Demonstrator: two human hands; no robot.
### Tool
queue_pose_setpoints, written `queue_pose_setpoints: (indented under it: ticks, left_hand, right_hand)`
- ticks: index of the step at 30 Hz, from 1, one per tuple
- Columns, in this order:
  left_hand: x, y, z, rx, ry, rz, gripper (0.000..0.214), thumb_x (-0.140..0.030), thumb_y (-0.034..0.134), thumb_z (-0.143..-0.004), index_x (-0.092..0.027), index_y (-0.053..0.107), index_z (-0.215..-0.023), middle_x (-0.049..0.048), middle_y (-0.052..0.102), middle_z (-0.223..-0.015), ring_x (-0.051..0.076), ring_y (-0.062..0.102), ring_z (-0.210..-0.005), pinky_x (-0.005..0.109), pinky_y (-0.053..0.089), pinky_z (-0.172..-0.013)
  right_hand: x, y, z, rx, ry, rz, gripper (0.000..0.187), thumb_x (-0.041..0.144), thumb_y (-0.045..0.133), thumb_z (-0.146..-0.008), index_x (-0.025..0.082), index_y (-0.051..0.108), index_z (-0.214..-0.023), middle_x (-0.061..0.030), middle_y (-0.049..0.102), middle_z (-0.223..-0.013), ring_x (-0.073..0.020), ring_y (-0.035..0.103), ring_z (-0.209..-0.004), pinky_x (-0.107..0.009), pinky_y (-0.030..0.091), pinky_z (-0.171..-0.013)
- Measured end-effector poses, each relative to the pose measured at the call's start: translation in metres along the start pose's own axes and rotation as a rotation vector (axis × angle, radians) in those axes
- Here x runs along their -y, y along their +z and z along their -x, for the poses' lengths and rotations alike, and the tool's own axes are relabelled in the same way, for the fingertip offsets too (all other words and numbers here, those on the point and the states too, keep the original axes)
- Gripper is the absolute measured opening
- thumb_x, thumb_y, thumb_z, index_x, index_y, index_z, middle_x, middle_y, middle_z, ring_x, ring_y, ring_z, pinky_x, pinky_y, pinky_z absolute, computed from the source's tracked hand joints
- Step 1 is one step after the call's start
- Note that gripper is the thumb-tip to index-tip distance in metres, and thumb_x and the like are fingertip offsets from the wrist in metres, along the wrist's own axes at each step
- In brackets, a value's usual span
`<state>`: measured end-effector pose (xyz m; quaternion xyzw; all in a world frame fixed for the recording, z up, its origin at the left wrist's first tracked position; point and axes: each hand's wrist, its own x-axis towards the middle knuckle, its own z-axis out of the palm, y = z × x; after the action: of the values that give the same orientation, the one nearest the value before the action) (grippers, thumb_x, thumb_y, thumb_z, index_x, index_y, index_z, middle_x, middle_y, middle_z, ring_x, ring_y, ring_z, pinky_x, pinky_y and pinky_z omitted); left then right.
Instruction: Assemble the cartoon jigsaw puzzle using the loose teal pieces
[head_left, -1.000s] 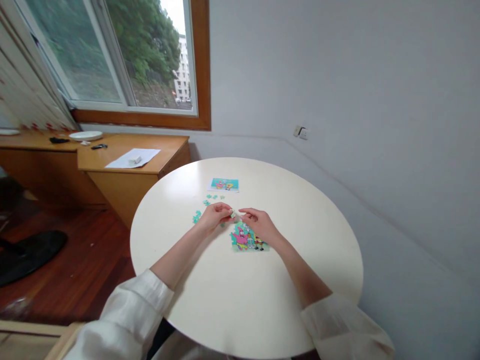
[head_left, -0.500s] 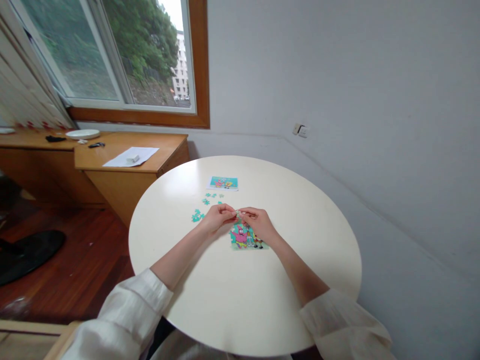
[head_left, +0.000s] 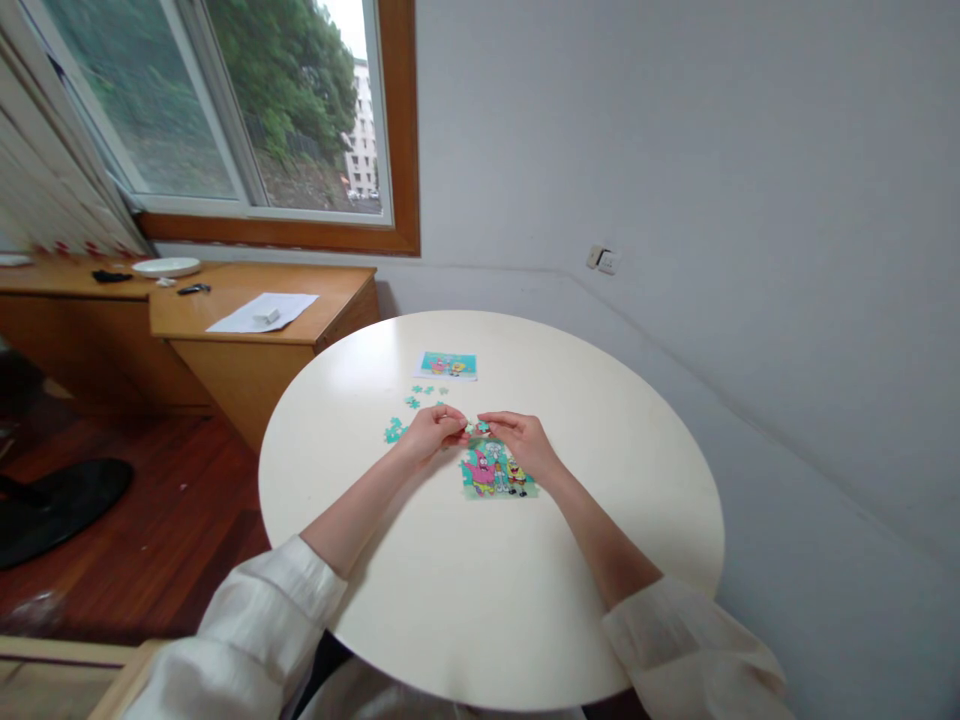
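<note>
A partly joined jigsaw puzzle [head_left: 491, 474] with cartoon figures lies on the round white table [head_left: 465, 600]. Just above its far edge, my left hand [head_left: 435, 430] pinches a small pale-green puzzle piece [head_left: 470, 428] between thumb and fingers. My right hand [head_left: 521, 438] is closed on a teal puzzle piece [head_left: 484, 427] close beside it. The two pieces look apart, though they are small. Loose teal pieces [head_left: 394, 431] lie left of my left hand, and several more [head_left: 414, 402] are scattered beyond it.
A picture card [head_left: 448, 366] with the same cartoon figures lies at the far side of the table. To the left stands a wooden desk [head_left: 345, 290] with a paper sheet [head_left: 262, 312] and a white plate [head_left: 166, 267]. The wall [head_left: 675, 200] rises behind.
My hands have drawn slightly apart, and two separate pieces now show between them. More of the joined puzzle is visible below my right hand.
</note>
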<state>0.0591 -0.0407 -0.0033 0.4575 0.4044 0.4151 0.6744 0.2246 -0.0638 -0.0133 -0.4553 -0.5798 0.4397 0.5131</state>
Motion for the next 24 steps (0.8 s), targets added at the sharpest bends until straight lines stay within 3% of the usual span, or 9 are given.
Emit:
queue_pose_setpoints:
  ticks: [12,24]
  left_hand:
    - [0.0035,-0.0065,-0.0034,0.075,0.089,0.007,0.029,-0.022,0.076,-0.053,-0.012,0.055,-0.071,-0.0014,0.061,-0.052,0.010,0.058,-0.052,0.023,0.047,-0.059]
    - [0.0058,-0.0069,-0.0066,0.108,0.115,-0.018,0.029,-0.016,0.075,-0.051,-0.012,0.056,-0.073,-0.0014,0.062,-0.056,0.010,0.059,-0.054,0.022,0.046,-0.059]
  right_hand:
    - [-0.0060,0.0006,-0.0023,-0.003,0.029,-0.045,0.031,0.031,0.070,-0.057,0.015,0.068,-0.083,-0.0071,0.069,-0.085,-0.0184,0.063,-0.082,-0.035,0.048,-0.081]
    - [-0.0066,-0.0035,-0.0031,0.003,0.022,-0.030,0.028,0.028,0.068,-0.058,0.016,0.067,-0.084,-0.0074,0.069,-0.088,-0.0183,0.063,-0.084,-0.037,0.047,-0.084]
